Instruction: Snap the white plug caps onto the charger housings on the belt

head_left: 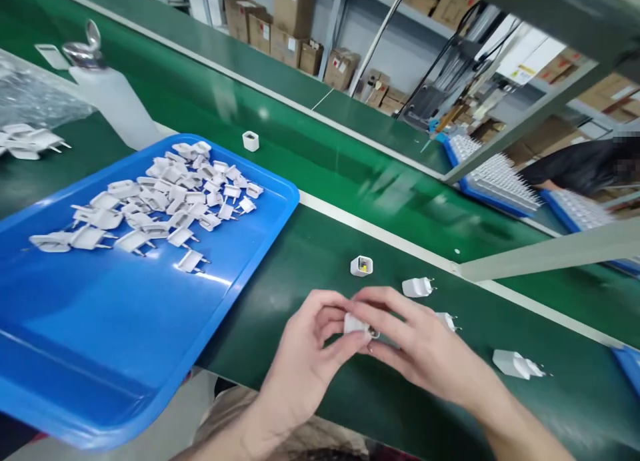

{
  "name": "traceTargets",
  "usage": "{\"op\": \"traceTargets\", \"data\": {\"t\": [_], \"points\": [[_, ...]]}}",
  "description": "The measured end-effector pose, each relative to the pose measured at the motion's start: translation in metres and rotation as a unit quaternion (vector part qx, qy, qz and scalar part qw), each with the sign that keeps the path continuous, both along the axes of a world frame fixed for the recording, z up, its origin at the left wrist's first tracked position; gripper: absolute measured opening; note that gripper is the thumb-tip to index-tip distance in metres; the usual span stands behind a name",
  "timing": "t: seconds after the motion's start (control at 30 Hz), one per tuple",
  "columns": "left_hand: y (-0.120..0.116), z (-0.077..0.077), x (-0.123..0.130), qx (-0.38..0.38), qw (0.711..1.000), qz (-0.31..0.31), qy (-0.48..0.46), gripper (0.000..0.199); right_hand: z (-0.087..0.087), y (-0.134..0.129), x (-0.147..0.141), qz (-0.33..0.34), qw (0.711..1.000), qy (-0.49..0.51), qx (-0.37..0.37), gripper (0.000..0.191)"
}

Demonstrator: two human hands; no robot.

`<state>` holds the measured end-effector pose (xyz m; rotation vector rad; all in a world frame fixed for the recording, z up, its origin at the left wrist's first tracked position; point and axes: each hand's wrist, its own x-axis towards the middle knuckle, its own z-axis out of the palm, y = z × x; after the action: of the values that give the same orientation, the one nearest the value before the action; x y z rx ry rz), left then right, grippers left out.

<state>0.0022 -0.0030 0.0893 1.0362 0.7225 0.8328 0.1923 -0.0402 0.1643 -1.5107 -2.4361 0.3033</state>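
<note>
White plug part between both hands' fingertips

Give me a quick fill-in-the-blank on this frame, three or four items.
1. Both hands, left hand and right hand, hold one small white ____ between them.
2. The loose plug parts lie piled in a ____ tray.
3. The open white housing sits on the green ____, beyond the hands.

Missing words: plug; blue; table

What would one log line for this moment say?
left hand + right hand: hold small white plastic plug part | blue plastic tray: left | green belt: behind
</note>
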Motion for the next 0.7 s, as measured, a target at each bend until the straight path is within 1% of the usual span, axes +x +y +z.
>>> {"op": "traceTargets", "data": {"t": [0.03,0.07,0.1,0.13,0.17,0.2,0.27,0.3,0.33,0.37,0.4,0.47,0.53,0.6,0.67,0.7], "points": [[0.007,0.002,0.014,-0.023,0.999,-0.019,-0.020,0.040,-0.002,-0.003,0.001,-0.014,0.999,0.017,0.029,0.027],[0.015,0.004,0.026,-0.019,0.999,-0.031,-0.025,0.043,-0.004,-0.003,0.005,-0.035,0.997,0.046,0.060,0.022],[0.026,0.006,0.035,0.013,0.999,-0.039,-0.011,0.044,-0.006,-0.001,0.012,-0.059,0.991,0.082,0.086,0.017],[0.038,0.008,0.042,0.068,0.996,-0.047,0.021,0.044,-0.007,0.003,0.020,-0.088,0.983,0.122,0.103,0.014],[0.050,0.008,0.049,0.137,0.987,-0.054,0.069,0.045,-0.008,0.008,0.028,-0.121,0.973,0.165,0.107,0.013],[0.062,0.007,0.055,0.211,0.967,-0.063,0.125,0.046,-0.009,0.013,0.037,-0.151,0.960,0.212,0.099,0.012],[0.083,0.000,0.066,0.333,0.911,-0.088,0.225,0.048,-0.015,0.023,0.049,-0.193,0.932,0.298,0.078,0.018],[0.091,-0.007,0.071,0.373,0.885,-0.107,0.257,0.046,-0.020,0.028,0.053,-0.202,0.919,0.330,0.077,0.021],[0.097,-0.013,0.075,0.398,0.866,-0.125,0.275,0.041,-0.027,0.031,0.055,-0.205,0.911,0.349,0.083,0.023],[0.100,-0.020,0.078,0.411,0.855,-0.137,0.284,0.034,-0.035,0.034,0.055,-0.207,0.908,0.352,0.094,0.024],[0.102,-0.026,0.081,0.418,0.850,-0.140,0.289,0.026,-0.044,0.036,0.055,-0.210,0.910,0.342,0.106,0.025],[0.099,-0.036,0.084,0.420,0.850,-0.119,0.294,0.018,-0.062,0.037,0.053,-0.217,0.921,0.303,0.113,0.025],[0.094,-0.040,0.088,0.423,0.846,-0.093,0.311,0.015,-0.077,0.038,0.053,-0.225,0.931,0.269,0.101,0.025],[0.088,-0.041,0.092,0.437,0.826,-0.077,0.348,0.012,-0.088,0.038,0.054,-0.227,0.938,0.250,0.080,0.023],[0.085,-0.041,0.095,0.444,0.807,-0.068,0.385,0.013,-0.094,0.039,0.057,-0.225,0.945,0.225,0.070,0.017],[0.085,-0.042,0.096,0.441,0.804,-0.069,0.393,0.015,-0.096,0.038,0.058,-0.223,0.950,0.209,0.070,0.015]]}}
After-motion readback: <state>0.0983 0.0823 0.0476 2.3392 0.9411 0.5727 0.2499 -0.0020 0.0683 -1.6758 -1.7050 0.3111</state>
